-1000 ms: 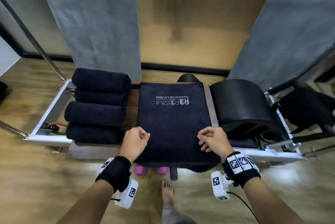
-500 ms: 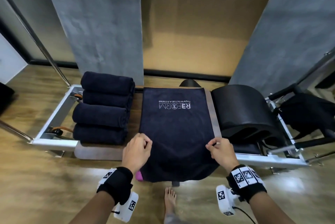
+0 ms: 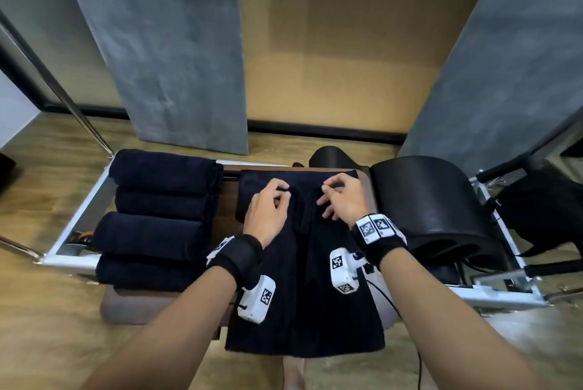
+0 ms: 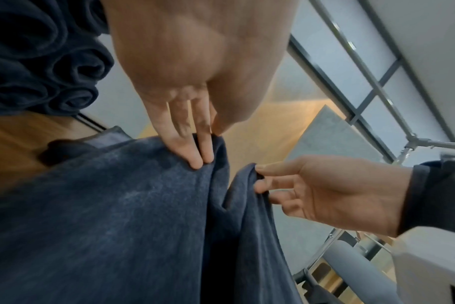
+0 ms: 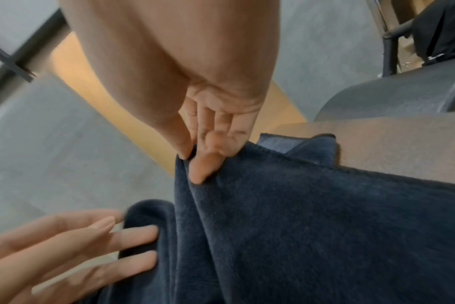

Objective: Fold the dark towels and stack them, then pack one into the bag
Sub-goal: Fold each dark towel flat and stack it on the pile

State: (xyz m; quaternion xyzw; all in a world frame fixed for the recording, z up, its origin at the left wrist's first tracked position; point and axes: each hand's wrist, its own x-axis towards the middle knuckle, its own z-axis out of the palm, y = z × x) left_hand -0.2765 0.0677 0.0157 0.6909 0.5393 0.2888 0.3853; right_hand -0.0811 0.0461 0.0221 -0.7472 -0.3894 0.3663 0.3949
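We find one towel (image 3: pixel 303 279) spread on the padded bench (image 3: pixel 132 304), its near end hanging over the bench's near edge toward the floor. Both hands work at the towel's far end. The left hand (image 3: pixel 268 210) pinches a raised ridge of cloth between thumb and fingers (image 4: pixel 195 152); the right hand (image 3: pixel 342 199) pinches a second ridge just beside it, thumb against forefinger, the other fingers spread. The two ridges stand close together along the towel's middle line, with a furrow between them.

At the bench's left end lie four rolled towels (image 3: pixel 157 216), side by side in a row from far edge to near edge, touching one another. These we judge finished.

Off the bench's right end, past the black arched pad (image 3: pixel 435 200), a dark bag (image 3: pixel 542 210) hangs on the frame. Whether it is open we cannot tell, and no towel shows in it.

Our assessment: folding is well advanced, four done and a fifth in hand at an early fold. Left to do: complete this towel, place it with the others, pack one into the bag.
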